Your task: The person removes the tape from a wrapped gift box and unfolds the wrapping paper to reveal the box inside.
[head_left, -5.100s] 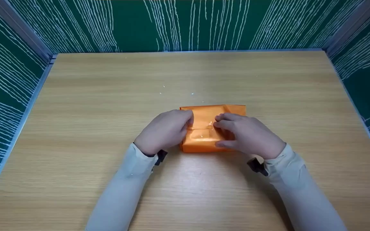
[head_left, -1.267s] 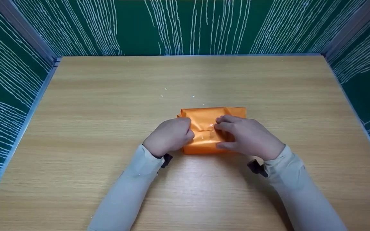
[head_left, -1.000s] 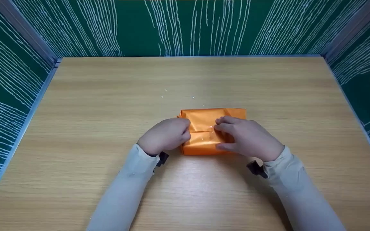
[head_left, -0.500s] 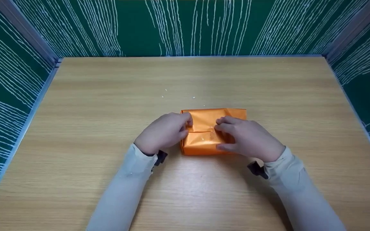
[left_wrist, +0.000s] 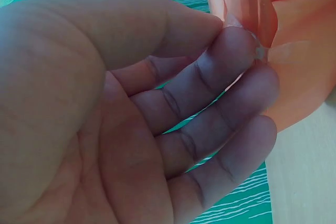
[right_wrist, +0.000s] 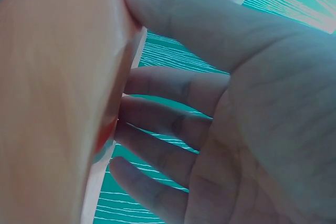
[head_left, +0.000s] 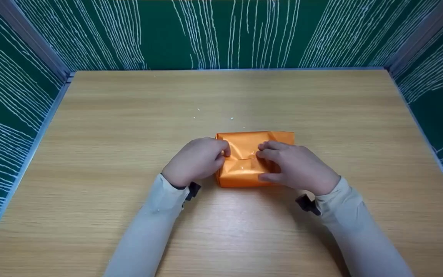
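A parcel wrapped in shiny orange paper [head_left: 242, 141] lies on the table, a folded seam running across its top. My left hand [head_left: 196, 161] is at the parcel's left end, thumb and forefinger together in a pinch. Between those fingertips, in the left wrist view, shows a piece of clear tape [left_wrist: 289, 52] lying against the folded orange paper. My right hand [head_left: 300, 165] rests on the parcel's right half with fingers spread. In the right wrist view its thumb and fingertips touch the same orange face [right_wrist: 58, 98]. The underside of the parcel is hidden.
The wooden table [head_left: 129, 100] has a few tiny white scraps [head_left: 232, 118] behind the parcel. Green walls with white streaks [head_left: 164, 34] enclose the back and both sides. A small black wrist camera [head_left: 308, 204] sits under the right wrist.
The left hand drew in over the parcel's left end with fingers curled, then moved back out to a thumb-and-finger pinch there. The right hand has stayed in place on the parcel.
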`<action>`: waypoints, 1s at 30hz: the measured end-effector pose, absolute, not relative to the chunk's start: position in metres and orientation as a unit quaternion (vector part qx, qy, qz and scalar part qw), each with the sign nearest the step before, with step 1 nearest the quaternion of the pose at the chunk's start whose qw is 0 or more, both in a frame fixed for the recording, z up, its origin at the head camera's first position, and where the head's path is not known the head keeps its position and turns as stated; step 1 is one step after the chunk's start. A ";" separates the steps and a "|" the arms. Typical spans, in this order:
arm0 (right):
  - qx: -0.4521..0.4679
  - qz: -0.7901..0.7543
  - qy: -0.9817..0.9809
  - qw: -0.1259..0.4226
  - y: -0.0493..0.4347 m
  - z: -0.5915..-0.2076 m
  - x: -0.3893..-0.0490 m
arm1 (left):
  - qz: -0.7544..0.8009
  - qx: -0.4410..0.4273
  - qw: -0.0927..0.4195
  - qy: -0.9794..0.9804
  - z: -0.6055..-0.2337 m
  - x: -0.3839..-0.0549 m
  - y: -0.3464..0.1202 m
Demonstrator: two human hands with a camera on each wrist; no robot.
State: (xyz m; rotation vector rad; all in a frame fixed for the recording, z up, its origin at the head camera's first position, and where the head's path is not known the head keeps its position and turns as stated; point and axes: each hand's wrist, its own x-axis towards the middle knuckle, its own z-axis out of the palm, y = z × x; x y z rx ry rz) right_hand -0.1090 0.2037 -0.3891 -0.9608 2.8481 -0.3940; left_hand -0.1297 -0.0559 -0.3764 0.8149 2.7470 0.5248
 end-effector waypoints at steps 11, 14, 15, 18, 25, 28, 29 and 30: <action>-0.299 -0.127 0.943 0.075 0.203 -0.389 -0.109 | 0.178 0.285 0.110 0.936 -0.373 -0.129 -0.058; -0.297 -0.127 0.943 0.077 0.203 -0.388 -0.109 | 0.179 0.289 0.104 0.935 -0.373 -0.128 -0.059; -0.297 -0.127 0.943 0.077 0.203 -0.388 -0.109 | 0.178 0.290 0.101 0.935 -0.373 -0.128 -0.059; -0.294 -0.126 0.944 0.080 0.203 -0.388 -0.109 | 0.176 0.292 0.098 0.935 -0.373 -0.128 -0.060; -0.305 -0.130 0.941 0.068 0.203 -0.388 -0.109 | 0.175 0.290 0.094 0.936 -0.372 -0.129 -0.063; -0.318 -0.135 0.937 0.051 0.204 -0.390 -0.109 | 0.178 0.295 0.082 0.935 -0.372 -0.129 -0.065; -0.321 -0.137 0.936 0.047 0.204 -0.390 -0.109 | 0.178 0.297 0.076 0.935 -0.372 -0.129 -0.066; -0.324 -0.138 0.935 0.044 0.204 -0.391 -0.109 | 0.178 0.299 0.073 0.935 -0.372 -0.129 -0.066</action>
